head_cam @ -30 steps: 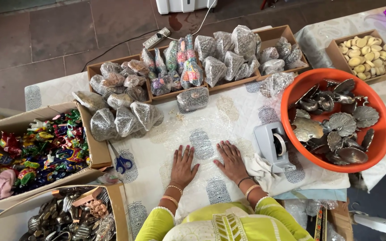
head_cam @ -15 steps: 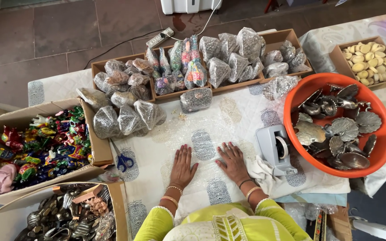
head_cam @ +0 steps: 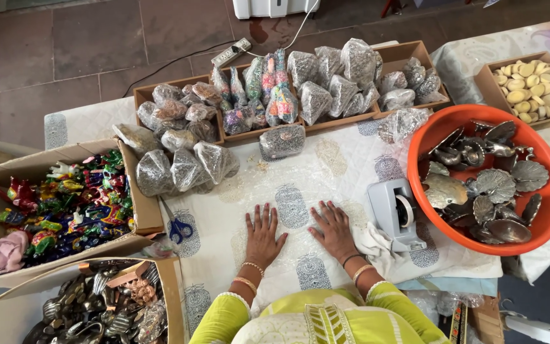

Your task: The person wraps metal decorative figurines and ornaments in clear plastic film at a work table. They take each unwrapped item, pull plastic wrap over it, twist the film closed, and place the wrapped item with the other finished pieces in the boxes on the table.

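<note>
Grip released: left hand point(head_cam: 263, 234) and right hand point(head_cam: 335, 230) flat, empty on white block-printed cloth-covered bench point(head_cam: 300, 185); clear filled packets point(head_cam: 186, 169) stacked, grey tape dispenser point(head_cam: 394, 213) untouched.

— At right of the frame?
— Orange basin point(head_cam: 542, 224) of metal shell-shaped dishes point(head_cam: 486, 191); grey tape dispenser point(head_cam: 394, 213) just beside. Box of pale discs point(head_cam: 535, 81) upper right.
— And left?
— Carton of bright foil figures point(head_cam: 65, 207), blue scissors point(head_cam: 177, 228) near it. Clear bagged packets point(head_cam: 313, 95) along the top; power strip point(head_cam: 231, 51) on the floor.
</note>
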